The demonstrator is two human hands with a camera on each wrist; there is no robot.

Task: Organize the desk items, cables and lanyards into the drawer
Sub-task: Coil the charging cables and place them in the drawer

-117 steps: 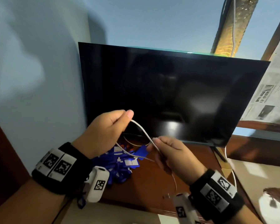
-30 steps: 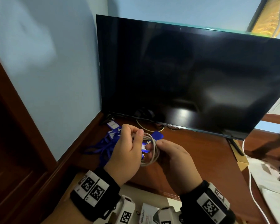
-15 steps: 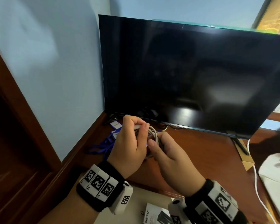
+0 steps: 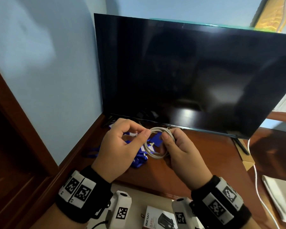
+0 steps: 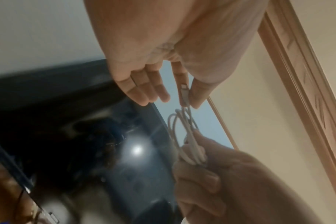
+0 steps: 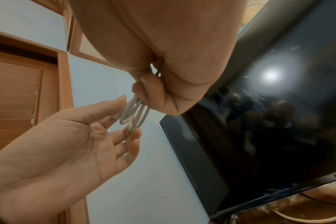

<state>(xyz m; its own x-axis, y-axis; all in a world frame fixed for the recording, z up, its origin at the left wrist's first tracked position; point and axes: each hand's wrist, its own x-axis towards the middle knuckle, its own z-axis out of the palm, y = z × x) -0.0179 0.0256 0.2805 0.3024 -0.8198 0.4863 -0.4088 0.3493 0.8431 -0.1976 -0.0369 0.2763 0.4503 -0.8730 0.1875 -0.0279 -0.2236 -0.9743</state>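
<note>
— Where the drawer lies open nearest the wearer, what shows in it?
— A small printed box (image 4: 160,219) on the pale drawer (image 4: 139,197) bottom, half hidden behind the wrist cameras.

— And the hands above it?
— Both are held up over the front edge of the worktop (image 4: 205,154), sharing a white cable (image 4: 153,146) wound into a small coil. The right hand (image 4: 183,151) has its grip clamped on the coil: thumb on top, fingers curled round the bunched loops. The right wrist view shows the loops fanning out from under that thumb.

— The left hand?
— The left hand (image 4: 120,146) pinches the cable's plug end between thumb and forefinger; the left wrist view shows the connector (image 5: 184,92) caught there, with the other three fingers (image 5: 144,89) loose and holding nothing. So both grips are closed on the same cable, which touches nothing else.

— What is beyond them?
— Blue lanyards (image 4: 139,156) with white cards lie in a heap on the wood, just behind and below the coil, towards the left corner. Behind those stands a dark, switched-off monitor (image 4: 188,71) against the pale blue wall (image 4: 56,71). Another white cord (image 4: 254,176) runs along the right side of the worktop, beside a folded pale cloth or paper (image 4: 279,195); I cannot tell which.
</note>
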